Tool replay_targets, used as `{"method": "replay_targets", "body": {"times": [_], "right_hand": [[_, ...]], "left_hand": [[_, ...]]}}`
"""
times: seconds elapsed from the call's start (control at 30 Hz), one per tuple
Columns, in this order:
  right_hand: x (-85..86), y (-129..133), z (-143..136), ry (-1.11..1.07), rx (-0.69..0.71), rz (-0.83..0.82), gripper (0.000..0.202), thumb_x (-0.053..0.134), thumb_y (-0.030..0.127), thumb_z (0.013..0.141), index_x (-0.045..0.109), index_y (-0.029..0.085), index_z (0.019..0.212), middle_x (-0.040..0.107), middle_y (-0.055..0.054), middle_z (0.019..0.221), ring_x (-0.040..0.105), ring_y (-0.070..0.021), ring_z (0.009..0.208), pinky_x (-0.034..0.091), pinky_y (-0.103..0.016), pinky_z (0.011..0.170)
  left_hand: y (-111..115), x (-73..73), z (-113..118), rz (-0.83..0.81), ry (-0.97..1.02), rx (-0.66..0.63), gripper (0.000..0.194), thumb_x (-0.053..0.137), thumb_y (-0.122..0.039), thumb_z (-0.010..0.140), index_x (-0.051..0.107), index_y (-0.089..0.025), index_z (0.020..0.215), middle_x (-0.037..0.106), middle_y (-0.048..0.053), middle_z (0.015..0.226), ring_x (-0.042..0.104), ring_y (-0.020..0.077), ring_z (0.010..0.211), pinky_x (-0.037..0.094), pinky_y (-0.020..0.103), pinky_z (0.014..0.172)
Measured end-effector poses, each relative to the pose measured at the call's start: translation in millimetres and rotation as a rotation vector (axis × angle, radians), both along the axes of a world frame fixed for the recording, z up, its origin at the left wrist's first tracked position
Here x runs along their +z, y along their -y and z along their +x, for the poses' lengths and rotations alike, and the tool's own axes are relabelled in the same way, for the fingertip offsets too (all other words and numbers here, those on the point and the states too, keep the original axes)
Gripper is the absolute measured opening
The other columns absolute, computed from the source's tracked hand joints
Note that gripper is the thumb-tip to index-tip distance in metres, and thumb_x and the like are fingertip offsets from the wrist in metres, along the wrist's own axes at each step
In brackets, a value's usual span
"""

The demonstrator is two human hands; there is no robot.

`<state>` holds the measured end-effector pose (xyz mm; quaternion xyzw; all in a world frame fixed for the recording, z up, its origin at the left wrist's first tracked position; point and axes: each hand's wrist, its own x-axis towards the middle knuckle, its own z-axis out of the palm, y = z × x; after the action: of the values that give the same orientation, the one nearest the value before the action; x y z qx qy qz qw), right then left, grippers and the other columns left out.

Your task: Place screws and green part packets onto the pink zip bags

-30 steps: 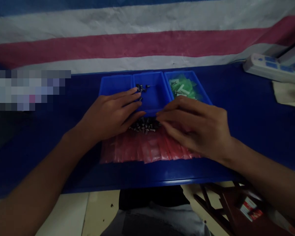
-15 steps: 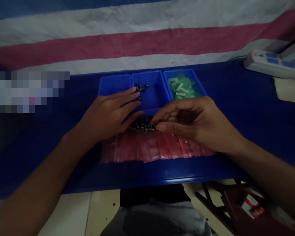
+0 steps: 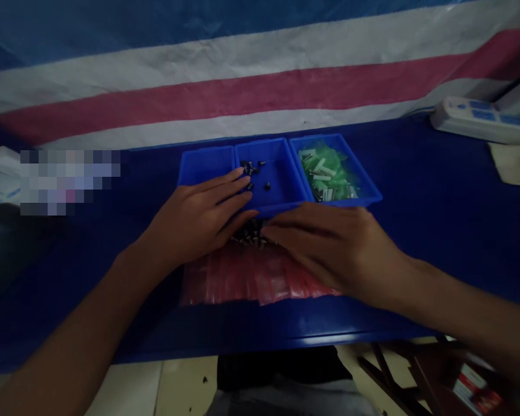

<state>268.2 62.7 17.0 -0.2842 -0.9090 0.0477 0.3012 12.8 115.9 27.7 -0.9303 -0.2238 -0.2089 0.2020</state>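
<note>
My left hand (image 3: 199,216) lies palm down with its fingers stretched out across the near corner of the middle blue bin (image 3: 286,173). Inside that bin are several dark-headed screws (image 3: 249,169), and a lone screw (image 3: 267,186) lies nearer its centre. My right hand (image 3: 329,245) is closed, its fingers bunched together and pointing into a pile of screws (image 3: 253,236) in front of the bin. Whatever sits between those fingertips is hidden. Beneath the pile spreads a row of red plastic bags (image 3: 242,277), partly covered by my right hand.
Green bags with white strips and screws fill the right blue bin (image 3: 364,188). A left blue bin (image 3: 205,164) stands beside the middle one. At the back right lies a white power strip (image 3: 472,118). A red and white box (image 3: 476,387) is below the table's edge.
My right hand has turned more palm down, its fingertips lowered over the pile. A lone screw now shows in the middle bin. My left hand stays at its place; the view has tilted up slightly.
</note>
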Motion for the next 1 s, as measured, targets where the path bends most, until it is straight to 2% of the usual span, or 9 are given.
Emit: {"method": "replay_targets", "body": {"times": [0.07, 0.13, 0.23, 0.43, 0.53, 0.67, 0.77, 0.9, 1.0], "right_hand": [[-5.7, 0.4, -1.0, 0.216, 0.039, 0.052, 0.027, 0.059, 0.006, 0.102, 0.076, 0.013, 0.122, 0.078, -0.015, 0.123, 0.077, -0.0273, 0.103, 0.065, -0.037, 0.077], [-9.2, -0.3, -1.5, 0.295, 0.058, 0.028, 0.025, 0.061, 0.007, 0.101, 0.076, 0.013, 0.121, 0.076, -0.014, 0.121, 0.074, -0.027, 0.103, 0.064, -0.037, 0.078], [-10.0, -2.4, -0.9, 0.278, 0.073, -0.012, 0.02, 0.061, 0.009, 0.103, 0.076, 0.014, 0.114, 0.074, -0.011, 0.109, 0.071, -0.0232, 0.097, 0.062, -0.035, 0.079], [-11.1, -5.9, 0.9, 0.221, 0.064, 0.042, 0.024, 0.055, 0.012, 0.106, 0.077, 0.016, 0.114, 0.074, -0.011, 0.108, 0.069, -0.0246, 0.098, 0.06, -0.037, 0.079], [-12.3, -7.8, 1.3, 0.18, 0.08, -0.017, 0.026, 0.053, 0.013, 0.107, 0.079, 0.016, 0.109, 0.073, -0.009, 0.105, 0.068, -0.0219, 0.094, 0.059, -0.033, 0.076], [-9.0, -10.8, 3.2, 0.087, 0.188, -0.089, 0.033, 0.047, 0.009, 0.107, 0.08, 0.011, 0.106, 0.075, -0.015, 0.11, 0.069, -0.0243, 0.102, 0.063, -0.04, 0.086], [-3.5, -12.0, 5.4, -0.017, 0.171, -0.134, 0.03, 0.051, 0.012, 0.108, 0.079, 0.013, 0.115, 0.078, -0.013, 0.113, 0.069, -0.025, 0.105, 0.062, -0.042, 0.091], [4.3, -9.8, 6.1, -0.141, 0.103, -0.282, 0.021, 0.063, 0.024, 0.106, 0.079, 0.02, 0.12, 0.079, -0.007, 0.11, 0.072, -0.023, 0.1, 0.062, -0.04, 0.09], [9.4, -7.5, 4.1, -0.251, 0.065, -0.599, 0.014, 0.071, 0.034, 0.103, 0.08, 0.023, 0.102, 0.078, -0.002, 0.086, 0.073, -0.0173, 0.073, 0.059, -0.03, 0.063]], "left_hand": [[-0.3, 0.1, -0.1, 0.003, -0.005, 0.002, 0.024, 0.055, -0.028, 0.112, 0.074, -0.014, 0.118, 0.078, 0.014, 0.127, 0.074, 0.027, 0.124, 0.068, 0.038, 0.103], [-0.8, -0.1, -0.3, 0.002, -0.007, 0.002, 0.023, 0.056, -0.028, 0.112, 0.073, -0.014, 0.119, 0.078, 0.013, 0.128, 0.074, 0.0265, 0.125, 0.068, 0.039, 0.104], [-1.5, -0.8, -0.5, -0.032, -0.013, 0.019, 0.024, 0.055, -0.03, 0.112, 0.073, -0.016, 0.12, 0.077, 0.013, 0.131, 0.073, 0.0265, 0.127, 0.068, 0.04, 0.103], [-1.7, -2.2, 1.0, -0.017, 0.0, 0.009, 0.026, 0.056, -0.03, 0.111, 0.074, -0.012, 0.119, 0.077, 0.016, 0.129, 0.074, 0.029, 0.125, 0.068, 0.042, 0.103], [-2.0, -1.7, 1.3, -0.065, -0.003, 0.03, 0.027, 0.054, -0.031, 0.112, 0.074, -0.014, 0.12, 0.076, 0.014, 0.131, 0.073, 0.0282, 0.127, 0.067, 0.042, 0.104], [-1.1, -0.2, 0.9, -0.167, -0.005, 0.06, 0.03, 0.05, -0.037, 0.114, 0.073, -0.019, 0.122, 0.074, 0.009, 0.138, 0.069, 0.0267, 0.133, 0.065, 0.045, 0.109], [0.0, 0.0, 0.6, -0.201, 0.009, 0.082, 0.03, 0.048, -0.036, 0.114, 0.072, -0.02, 0.124, 0.073, 0.007, 0.141, 0.067, 0.0256, 0.136, 0.061, 0.044, 0.114], [0.2, -0.2, 0.7, -0.134, -0.011, 0.045, 0.034, 0.047, -0.036, 0.115, 0.073, -0.016, 0.121, 0.074, 0.013, 0.137, 0.07, 0.0281, 0.132, 0.064, 0.044, 0.109], [-0.2, -0.9, 0.8, -0.151, 0.011, 0.041, 0.032, 0.05, -0.034, 0.114, 0.075, -0.015, 0.12, 0.075, 0.014, 0.134, 0.07, 0.0293, 0.131, 0.065, 0.044, 0.108]]}}
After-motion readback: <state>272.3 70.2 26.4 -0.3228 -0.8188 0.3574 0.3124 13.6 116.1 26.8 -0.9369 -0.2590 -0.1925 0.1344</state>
